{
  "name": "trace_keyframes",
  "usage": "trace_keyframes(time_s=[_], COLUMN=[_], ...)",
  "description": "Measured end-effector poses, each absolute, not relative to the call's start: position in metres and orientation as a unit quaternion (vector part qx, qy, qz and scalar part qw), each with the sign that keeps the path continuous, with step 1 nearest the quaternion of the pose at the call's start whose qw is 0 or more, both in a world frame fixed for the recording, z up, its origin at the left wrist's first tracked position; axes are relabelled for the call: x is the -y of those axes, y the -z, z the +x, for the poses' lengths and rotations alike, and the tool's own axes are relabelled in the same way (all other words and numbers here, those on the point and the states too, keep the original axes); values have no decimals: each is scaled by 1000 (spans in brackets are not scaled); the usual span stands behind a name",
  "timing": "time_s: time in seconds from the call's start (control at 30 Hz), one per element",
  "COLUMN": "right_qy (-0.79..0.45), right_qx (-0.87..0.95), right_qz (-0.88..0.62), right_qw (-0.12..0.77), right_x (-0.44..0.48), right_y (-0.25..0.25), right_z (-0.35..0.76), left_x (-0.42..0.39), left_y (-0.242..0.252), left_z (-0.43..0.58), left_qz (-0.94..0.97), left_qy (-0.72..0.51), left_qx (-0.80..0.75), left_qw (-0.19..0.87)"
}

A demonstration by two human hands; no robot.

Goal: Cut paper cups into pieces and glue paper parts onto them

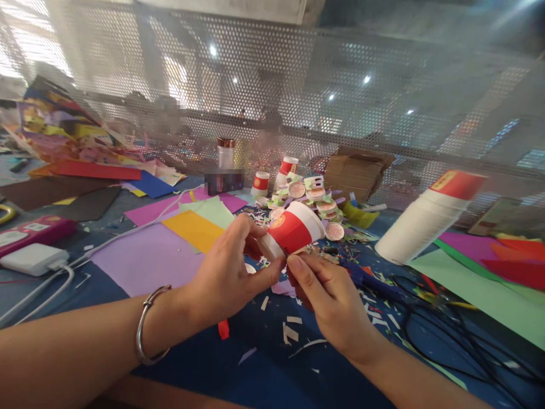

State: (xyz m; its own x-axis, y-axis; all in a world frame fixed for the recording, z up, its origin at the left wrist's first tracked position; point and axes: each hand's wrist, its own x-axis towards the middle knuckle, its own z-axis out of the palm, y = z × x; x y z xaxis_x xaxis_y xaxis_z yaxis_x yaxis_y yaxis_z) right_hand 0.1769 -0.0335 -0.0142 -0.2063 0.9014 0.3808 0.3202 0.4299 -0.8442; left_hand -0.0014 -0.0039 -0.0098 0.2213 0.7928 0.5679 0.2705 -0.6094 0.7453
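Note:
A red-and-white paper cup (294, 228) is tilted on its side in front of me, its wide rim towards the upper right. My left hand (227, 272) grips it round the narrow end, thumb below and fingers behind. Close against the cup's lower side, my right hand (334, 298) is closed in a pinch; what lies between its fingertips is hidden. Behind the cup is a heap of small paper pieces with round cup bottoms (297, 189). Paper scraps (292, 332) lie on the blue tabletop (213, 363) under both hands.
To the right leans a tall stack of paper cups (426, 218). A blue glue gun (370, 282) with black cable lies nearer. Coloured paper sheets (147, 264) spread at left, by a white charger (34, 259) and a pink power strip (38, 232). A perforated metal screen (255, 74) stands behind.

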Motion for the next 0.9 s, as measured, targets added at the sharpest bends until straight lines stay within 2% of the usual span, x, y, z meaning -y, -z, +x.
trace_keyframes(time_s=[0.3,0.57,0.9], right_qy=[-321,-383,-377], right_qx=[713,685,692], right_qz=[-423,-421,-411], right_qw=[458,454,459], right_x=[34,34,36], right_y=[13,16,14], right_z=[176,177,177], left_x=[7,7,1], left_y=[10,11,8], left_z=[-1,-1,-10], left_qz=[735,718,768], left_qy=[-521,-510,-528], left_qx=[-358,-360,-341], left_qw=[248,307,125])
